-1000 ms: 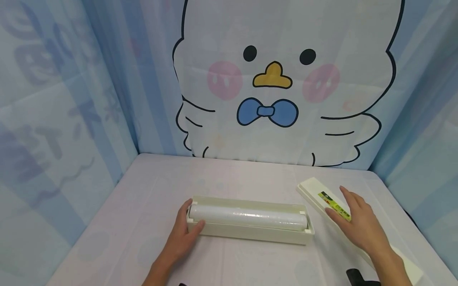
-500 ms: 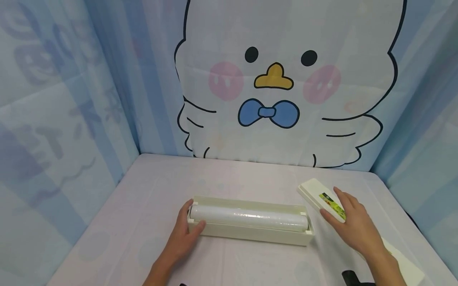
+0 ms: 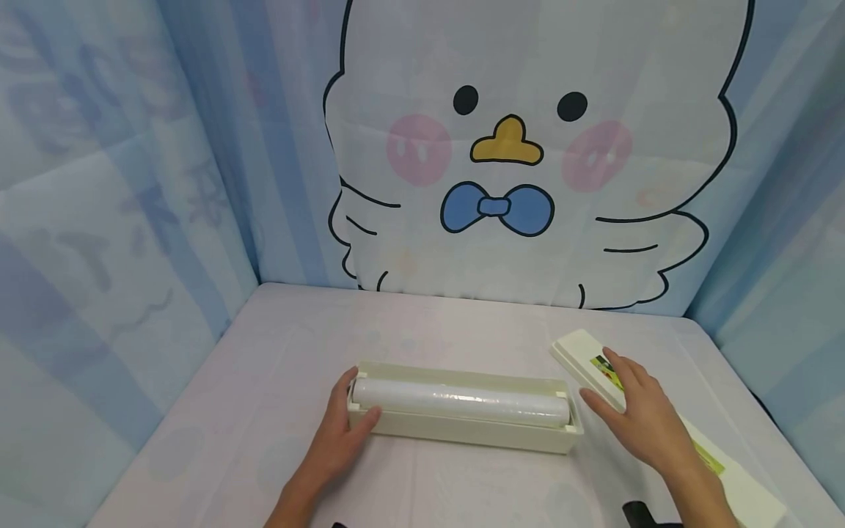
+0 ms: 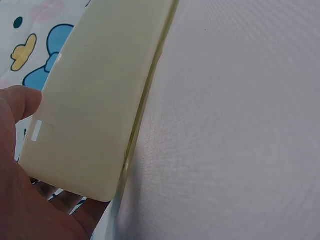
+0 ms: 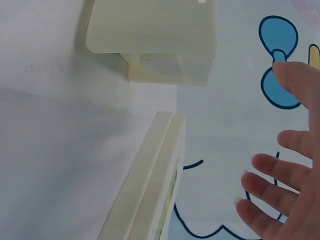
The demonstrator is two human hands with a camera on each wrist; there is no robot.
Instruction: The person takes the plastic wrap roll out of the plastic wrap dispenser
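A cream cling film box (image 3: 475, 434) lies lengthwise in the middle of the table in the head view, without its cover. Inside it sits a shiny white roll of cling film (image 3: 455, 398). My left hand (image 3: 334, 444) grips the box's left end, thumb at the front and fingers round the end and back. The left wrist view shows the thumb against the box's side (image 4: 95, 95). To the right lies the long cream lid (image 3: 752, 488) with a yellow-green label, set at a slant. Over the lid hovers my right hand (image 3: 643, 422), fingers spread; in the right wrist view it stands apart from the lid (image 5: 145, 190).
The table (image 3: 422, 323) has a pale cloth. A black object (image 3: 640, 513) shows at the lower edge by my right wrist. Behind the table hangs a curtain (image 3: 502, 264) with a cartoon bird, and blue curtains (image 3: 119, 293) close both sides.
My right hand has moved left over the lid, uncovering part of the label behind the wrist. The left hand keeps its hold on the box, which stays in place.
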